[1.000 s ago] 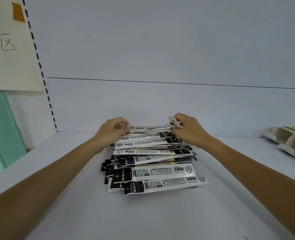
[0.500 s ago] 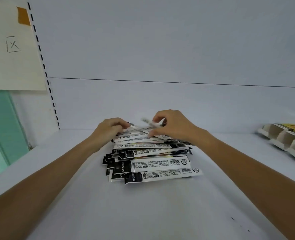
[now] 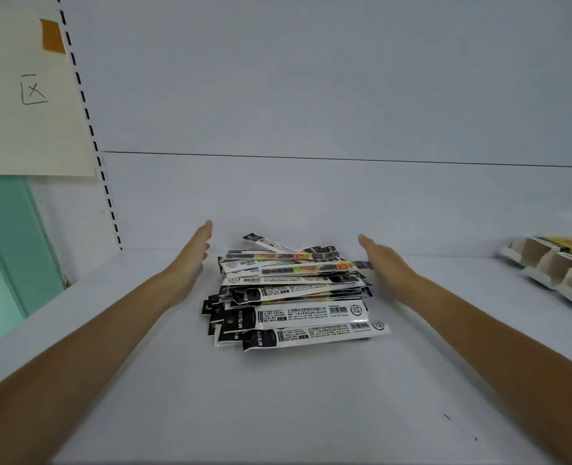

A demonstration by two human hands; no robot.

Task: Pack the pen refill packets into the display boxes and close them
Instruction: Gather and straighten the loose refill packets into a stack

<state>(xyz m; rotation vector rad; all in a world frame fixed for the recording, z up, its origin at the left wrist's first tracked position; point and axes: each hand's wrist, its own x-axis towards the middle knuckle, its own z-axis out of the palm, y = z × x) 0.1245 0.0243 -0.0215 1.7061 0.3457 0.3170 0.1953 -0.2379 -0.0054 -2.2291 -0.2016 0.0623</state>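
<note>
L hand [image 3: 194,260] & R hand [image 3: 390,263] flat, either side of packet pile [image 3: 294,297]

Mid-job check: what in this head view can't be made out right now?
Head view only.
- Pile of refill packets: lower packets covered by upper ones; count unknown.
- Cardboard tray: cut by the right edge; contents unclear.
- Paper sign: cut by the left edge.
- Right hand: contact with the pile unclear.

Black-and-white refill packets [image 3: 294,297] lie on a pale grey shelf [image 3: 277,397], beside a cream sheet [image 3: 26,105] with orange tape [image 3: 53,36].
</note>
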